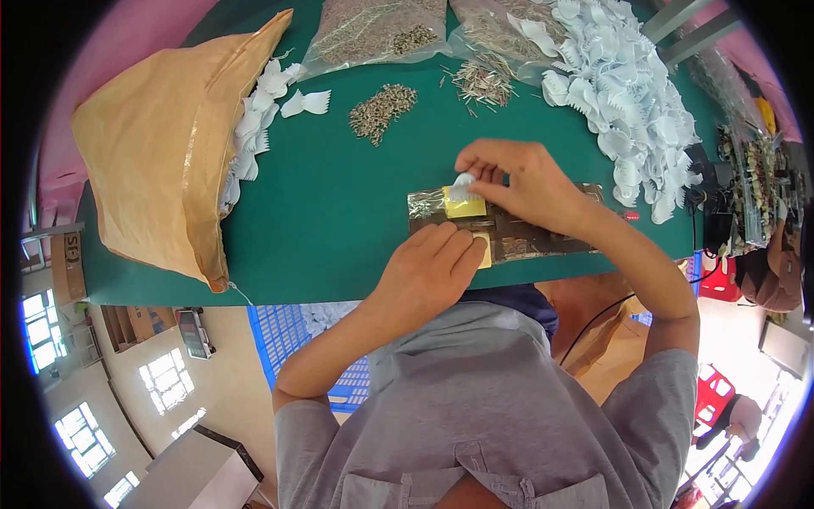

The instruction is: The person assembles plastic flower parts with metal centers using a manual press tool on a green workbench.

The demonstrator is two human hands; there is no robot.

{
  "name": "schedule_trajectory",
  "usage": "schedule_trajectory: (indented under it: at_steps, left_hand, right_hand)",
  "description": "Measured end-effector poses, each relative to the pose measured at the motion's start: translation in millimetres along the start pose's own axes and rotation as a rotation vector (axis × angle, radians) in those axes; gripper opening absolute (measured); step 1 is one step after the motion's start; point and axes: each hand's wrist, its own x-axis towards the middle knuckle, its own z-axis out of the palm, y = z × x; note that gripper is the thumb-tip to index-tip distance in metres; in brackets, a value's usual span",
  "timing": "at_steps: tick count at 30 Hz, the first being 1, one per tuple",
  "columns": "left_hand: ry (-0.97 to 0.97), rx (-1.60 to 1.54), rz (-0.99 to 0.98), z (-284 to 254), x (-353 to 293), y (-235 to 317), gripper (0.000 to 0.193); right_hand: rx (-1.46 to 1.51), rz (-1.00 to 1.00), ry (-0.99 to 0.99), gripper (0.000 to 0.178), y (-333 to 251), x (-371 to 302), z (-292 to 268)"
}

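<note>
Between the thumb and fingers of my right hand (527, 182) is a small white plastic piece with a toothed edge (461, 190). It is just above the upper yellow block (463, 206) on a dark, tape-covered board (543, 247). My left hand (434, 261) rests at the board's near edge with its fingers curled together. Beside its fingertips shows a lower yellow block (484, 251). Whatever those left fingers may hold is hidden.
Loose white toothed pieces (623, 110) are heaped at the right. A brown sack (161, 153) spills similar pieces at the left. Small metallic parts (381, 112) and thin pins (482, 85) lie beyond the board, before clear bags (373, 34). A blue crate (284, 335) stands below the table edge.
</note>
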Motion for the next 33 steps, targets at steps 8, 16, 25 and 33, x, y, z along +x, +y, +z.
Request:
schedule_trajectory:
  at_steps: [8, 16, 25, 33]
  left_hand:
    - [0.137, 0.227, 0.005, 6.3, 6.1, 1.6, 0.029]
    - [0.302, -0.39, -0.416, 36.4, -10.5, -25.4, 0.065]
    - [0.277, -0.515, -0.443, 35.8, -9.9, -30.2, 0.055]
    - [0.339, -0.369, -0.291, 42.8, -7.8, -38.2, 0.041]
  right_hand:
    - [0.016, 0.025, -0.071, 0.023, -5.4, -24.2, 5.1]
    - [-0.129, -0.011, -0.049, 0.029, -16.4, -33.6, 4.7]
    - [-0.228, -0.172, 0.134, 0.028, -15.6, -50.5, 22.2]
    - [-0.254, -0.172, 0.222, 0.023, -17.3, -53.7, 33.6]
